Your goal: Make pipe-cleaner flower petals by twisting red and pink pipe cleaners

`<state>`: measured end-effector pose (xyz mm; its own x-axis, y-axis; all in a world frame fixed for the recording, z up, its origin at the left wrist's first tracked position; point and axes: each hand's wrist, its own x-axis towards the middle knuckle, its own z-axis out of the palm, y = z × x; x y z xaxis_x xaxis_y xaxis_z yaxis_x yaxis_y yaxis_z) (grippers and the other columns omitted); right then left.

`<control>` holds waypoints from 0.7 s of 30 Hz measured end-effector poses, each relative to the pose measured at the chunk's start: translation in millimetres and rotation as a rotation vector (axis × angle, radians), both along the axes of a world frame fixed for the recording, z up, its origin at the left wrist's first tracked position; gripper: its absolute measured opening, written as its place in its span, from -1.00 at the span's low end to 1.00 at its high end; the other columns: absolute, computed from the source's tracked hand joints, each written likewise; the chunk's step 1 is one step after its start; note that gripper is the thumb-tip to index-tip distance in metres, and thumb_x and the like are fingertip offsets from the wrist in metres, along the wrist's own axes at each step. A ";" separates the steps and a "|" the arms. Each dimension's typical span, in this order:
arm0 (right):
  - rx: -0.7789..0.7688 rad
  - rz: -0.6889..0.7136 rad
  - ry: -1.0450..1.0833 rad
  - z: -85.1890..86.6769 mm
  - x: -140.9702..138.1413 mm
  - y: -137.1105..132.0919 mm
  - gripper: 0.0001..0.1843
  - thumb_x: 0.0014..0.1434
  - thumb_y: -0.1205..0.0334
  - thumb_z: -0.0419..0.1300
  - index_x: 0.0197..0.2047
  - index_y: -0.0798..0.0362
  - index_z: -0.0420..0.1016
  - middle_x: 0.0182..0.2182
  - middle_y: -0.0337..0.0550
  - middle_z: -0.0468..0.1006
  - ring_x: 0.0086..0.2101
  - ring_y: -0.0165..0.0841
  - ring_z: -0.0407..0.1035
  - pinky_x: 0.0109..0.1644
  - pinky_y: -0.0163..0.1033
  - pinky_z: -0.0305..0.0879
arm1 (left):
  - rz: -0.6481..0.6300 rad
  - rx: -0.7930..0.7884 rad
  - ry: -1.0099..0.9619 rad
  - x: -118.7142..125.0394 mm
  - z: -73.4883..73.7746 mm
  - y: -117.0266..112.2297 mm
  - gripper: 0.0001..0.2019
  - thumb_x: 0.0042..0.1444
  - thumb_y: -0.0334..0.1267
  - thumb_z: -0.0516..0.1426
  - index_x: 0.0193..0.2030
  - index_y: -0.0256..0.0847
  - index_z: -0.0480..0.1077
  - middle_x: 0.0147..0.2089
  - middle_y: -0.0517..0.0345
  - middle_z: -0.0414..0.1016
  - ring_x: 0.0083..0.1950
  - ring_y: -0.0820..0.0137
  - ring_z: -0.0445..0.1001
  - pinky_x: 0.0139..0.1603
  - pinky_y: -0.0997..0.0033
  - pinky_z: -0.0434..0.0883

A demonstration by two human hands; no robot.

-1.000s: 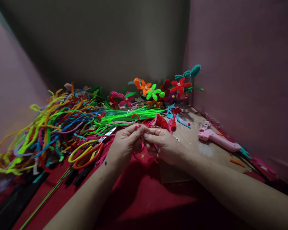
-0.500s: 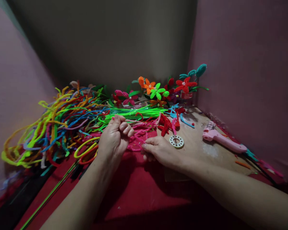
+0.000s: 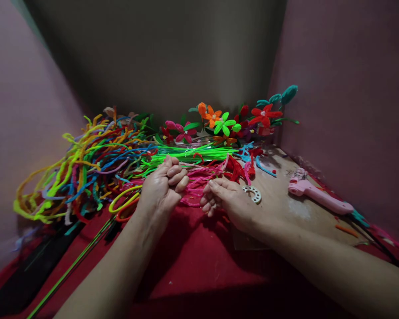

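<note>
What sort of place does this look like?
Probably a craft workspace: there's a heap of multicoloured fuzzy stems, a red fuzzy petalled flower and a pink plastic tool resembling a glue gun.

"What lies at the frame's left?"
"A pipe-cleaner heap, scissors at its near right."
"And at right?"
"The glue gun, on a board; a ring lies left of it."
"Upper centre?"
"Pipe-cleaner flowers, behind the left hand and right hand."

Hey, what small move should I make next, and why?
Perhaps reach your right hand forward to the pink fuzzy strands: they lie just beyond the gap between it and your left hand and look easy to reach. Whether either hand holds something small, I can't tell.
</note>
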<state>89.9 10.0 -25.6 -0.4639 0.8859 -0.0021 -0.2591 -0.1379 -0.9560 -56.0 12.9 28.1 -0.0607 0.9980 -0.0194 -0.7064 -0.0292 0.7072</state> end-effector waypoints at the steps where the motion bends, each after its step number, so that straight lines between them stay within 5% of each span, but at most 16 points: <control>1: 0.012 -0.038 -0.014 0.3 0.0 0.4 -0.76 0.14 0.09 0.07 -0.39 0.10 0.26 -0.53 -0.19 0.41 -0.60 -0.48 0.33 -0.59 -0.39 0.23 | -0.012 -0.007 -0.009 0.8 0.3 -0.8 -0.72 0.26 -0.34 -0.13 -0.47 -0.29 0.20 -0.71 0.41 -0.06 -0.77 0.66 -0.04 -0.80 0.65 -0.09; 4: -0.024 -0.007 -0.023 1.8 -0.2 0.4 -0.78 0.11 0.09 0.12 -0.33 0.07 0.26 -0.53 -0.25 0.40 -0.63 -0.47 0.34 -0.67 -0.42 0.18 | -0.029 -0.017 -0.026 2.4 1.3 -2.8 -0.71 0.26 -0.34 -0.15 -0.47 -0.29 0.20 -0.70 0.40 -0.04 -0.77 0.66 -0.03 -0.80 0.65 -0.08; 9: -0.161 0.374 0.145 0.1 -1.9 -2.5 -0.70 0.12 0.04 0.10 -0.39 0.15 0.33 -0.59 -0.19 0.41 -0.64 -0.47 0.28 -0.61 -0.36 0.22 | -0.030 -0.034 0.003 6.7 -2.9 -2.8 -0.72 0.25 -0.33 -0.12 -0.47 -0.30 0.23 -0.70 0.39 -0.03 -0.76 0.65 -0.03 -0.79 0.65 -0.08; 15: -0.181 0.381 0.133 -5.3 -1.7 -2.9 -0.74 0.09 0.15 0.15 -0.42 0.22 0.46 -0.72 -0.40 0.09 -0.70 -0.61 -0.12 -0.68 -0.44 -0.13 | 0.011 0.026 0.019 11.1 -7.2 -1.6 -0.72 0.24 -0.30 -0.10 -0.47 -0.30 0.24 -0.70 0.40 -0.08 -0.76 0.66 -0.06 -0.78 0.65 -0.07; 21: -0.142 0.335 0.157 -4.1 -5.8 -5.6 -0.75 0.10 0.18 0.13 -0.54 0.14 0.36 -0.75 -0.42 0.01 -0.70 -0.58 -0.14 -0.65 -0.41 -0.16 | 0.097 0.180 0.036 14.2 -1.0 -4.8 -0.75 0.18 -0.23 0.01 -0.50 -0.27 0.25 -0.71 0.41 -0.10 -0.75 0.64 -0.04 -0.75 0.62 0.03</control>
